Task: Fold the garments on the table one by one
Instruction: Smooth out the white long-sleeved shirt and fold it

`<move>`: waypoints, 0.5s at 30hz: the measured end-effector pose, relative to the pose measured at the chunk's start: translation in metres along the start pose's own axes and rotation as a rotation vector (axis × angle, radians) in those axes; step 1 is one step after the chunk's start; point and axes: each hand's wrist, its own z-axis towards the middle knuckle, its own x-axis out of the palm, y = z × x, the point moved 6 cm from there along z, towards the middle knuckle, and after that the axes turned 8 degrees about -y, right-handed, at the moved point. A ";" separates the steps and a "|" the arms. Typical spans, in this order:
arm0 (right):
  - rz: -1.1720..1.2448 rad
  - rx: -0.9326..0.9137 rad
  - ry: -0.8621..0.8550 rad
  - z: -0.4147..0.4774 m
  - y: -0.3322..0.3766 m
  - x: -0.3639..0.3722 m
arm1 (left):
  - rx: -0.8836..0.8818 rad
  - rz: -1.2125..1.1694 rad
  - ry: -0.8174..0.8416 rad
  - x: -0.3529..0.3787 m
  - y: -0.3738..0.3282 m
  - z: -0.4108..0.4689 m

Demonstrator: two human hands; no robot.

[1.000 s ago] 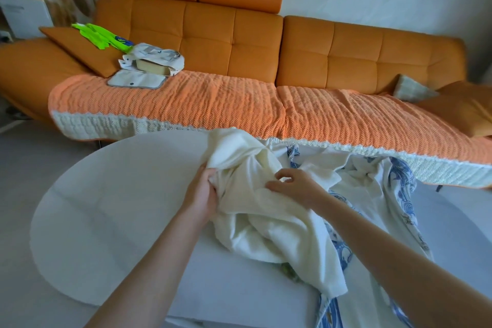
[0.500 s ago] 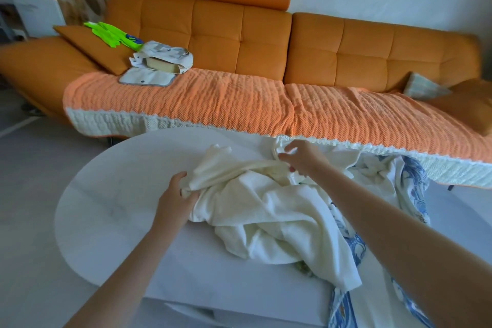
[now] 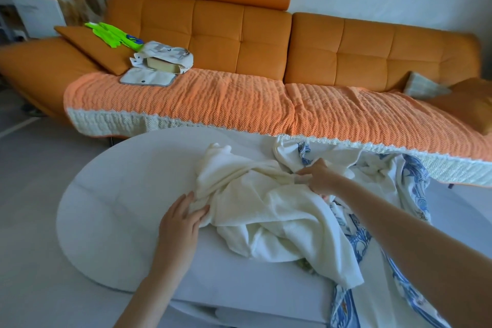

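Observation:
A crumpled cream garment [image 3: 269, 210] lies bunched on the white oval table [image 3: 119, 194]. My left hand [image 3: 181, 224] grips its left edge, thumb pinching a fold of cloth. At the garment's far side my right hand [image 3: 319, 176] pinches a twisted ridge of the cream fabric. Under and to the right of it lies a white garment with a blue pattern [image 3: 407, 186], which hangs over the table's near right edge.
An orange sofa [image 3: 239, 34] with an orange knit throw [image 3: 213, 98] stands just behind the table. On its left seat lie a folded cloth bundle [image 3: 162, 57], a flat white pouch [image 3: 147, 78] and a green item [image 3: 114, 34]. Cushions sit at both ends.
My left hand has slid down and left along the cream garment's edge, drawing it out. My right hand has dropped slightly and now pinches a twisted fold. The camera has shifted.

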 end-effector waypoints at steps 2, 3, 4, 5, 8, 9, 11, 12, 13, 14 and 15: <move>-0.072 -0.036 -0.122 0.000 -0.002 -0.007 | -0.031 -0.023 -0.045 -0.001 0.003 -0.004; -0.016 -0.033 -0.193 -0.001 -0.003 -0.014 | -0.045 -0.029 -0.061 -0.001 0.005 -0.003; 0.048 -0.041 -0.237 0.000 -0.003 -0.018 | -0.059 -0.038 -0.072 -0.002 0.006 0.000; 0.095 -0.058 -0.254 0.001 -0.002 -0.022 | -0.078 -0.050 -0.076 -0.002 0.007 0.002; 0.447 -0.004 -0.350 0.003 -0.005 -0.040 | -0.069 -0.076 -0.087 -0.003 0.001 0.004; 0.573 0.037 -0.419 0.003 -0.008 -0.049 | -0.046 -0.081 -0.093 -0.004 -0.003 0.004; 0.783 0.105 -0.556 0.002 -0.012 -0.067 | -0.017 -0.106 -0.101 -0.007 -0.008 0.005; 0.860 0.121 -0.614 0.001 -0.013 -0.076 | -0.006 -0.118 -0.103 -0.007 -0.009 0.007; 0.890 0.123 -0.670 0.000 -0.014 -0.083 | -0.004 -0.132 -0.103 -0.007 -0.009 0.007; 0.846 0.118 -0.718 0.000 -0.014 -0.090 | -0.014 -0.144 -0.097 -0.006 -0.008 0.008; 0.733 0.113 -0.729 0.002 -0.014 -0.094 | -0.033 -0.155 -0.089 -0.005 -0.008 0.007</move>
